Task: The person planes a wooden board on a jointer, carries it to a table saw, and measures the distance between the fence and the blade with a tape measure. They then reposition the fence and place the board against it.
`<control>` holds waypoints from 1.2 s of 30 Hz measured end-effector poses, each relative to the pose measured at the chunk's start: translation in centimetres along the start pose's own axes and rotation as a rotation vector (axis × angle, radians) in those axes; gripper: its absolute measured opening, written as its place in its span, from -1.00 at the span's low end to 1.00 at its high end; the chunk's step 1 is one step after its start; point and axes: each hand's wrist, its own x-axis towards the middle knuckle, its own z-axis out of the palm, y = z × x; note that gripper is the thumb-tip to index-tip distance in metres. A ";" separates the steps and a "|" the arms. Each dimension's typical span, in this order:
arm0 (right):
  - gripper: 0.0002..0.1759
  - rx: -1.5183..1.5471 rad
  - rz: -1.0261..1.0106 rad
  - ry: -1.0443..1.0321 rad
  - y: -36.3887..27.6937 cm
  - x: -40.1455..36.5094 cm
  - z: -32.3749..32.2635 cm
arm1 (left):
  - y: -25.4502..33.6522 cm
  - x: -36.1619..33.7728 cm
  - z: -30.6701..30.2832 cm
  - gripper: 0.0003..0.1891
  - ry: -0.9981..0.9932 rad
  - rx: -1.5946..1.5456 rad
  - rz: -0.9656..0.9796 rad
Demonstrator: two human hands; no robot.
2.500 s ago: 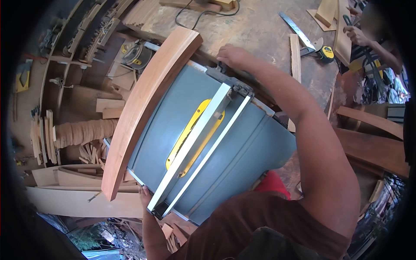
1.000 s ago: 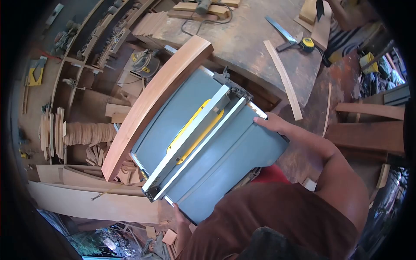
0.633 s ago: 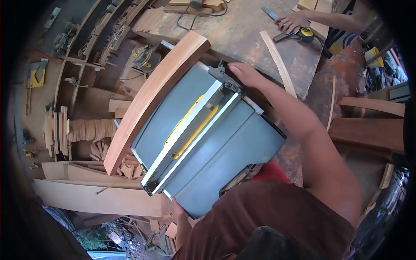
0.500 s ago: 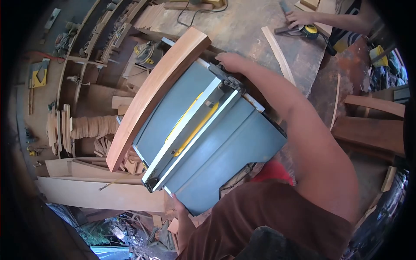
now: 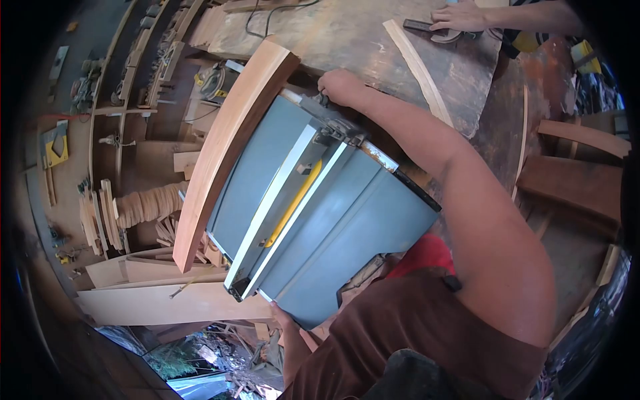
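A table saw with a blue-grey top lies before me. A silver rip fence crosses it beside a yellow insert. At the far end of the saw, my right hand is closed around a small dark knob or lever by the rail; its exact shape is mostly hidden. My left hand grips the saw's near edge, its fingers partly hidden underneath. A thick curved wooden piece rests along the left side of the saw.
Beyond the saw stands a worn workbench with a thin curved strip on it. Another person's hand rests there at a dark tool. Shelving and stacked wood pieces stand left; curved boards lie right.
The fence has shifted over the yellow insert, hiding its left side. My right hand has curled more tightly at the rail. My view has turned a little.
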 end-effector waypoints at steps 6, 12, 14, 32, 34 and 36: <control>-0.86 0.111 -0.077 -0.060 0.6 -0.2 -0.3 | 0.6 -0.3 0.2 -0.25 0.052 0.010 -0.057; -0.79 0.199 0.028 0.019 0.6 -0.6 0.6 | 0.6 0.7 -0.4 -0.21 0.061 0.041 -0.046; -0.80 0.203 -0.020 0.000 0.9 -0.4 0.2 | 0.6 1.0 0.2 -0.20 0.061 0.048 -0.032; -0.72 1.001 0.382 0.213 -0.5 -1.8 2.5 | 1.8 -1.2 -0.6 -0.34 0.101 0.166 -0.055; -0.70 1.051 0.355 0.222 0.1 -1.0 3.0 | 3.5 -2.7 -0.1 -0.37 0.062 0.326 -0.130; -0.69 1.070 0.368 0.188 0.0 -1.2 3.2 | 5.9 -4.5 0.7 -0.39 -0.028 0.601 -0.214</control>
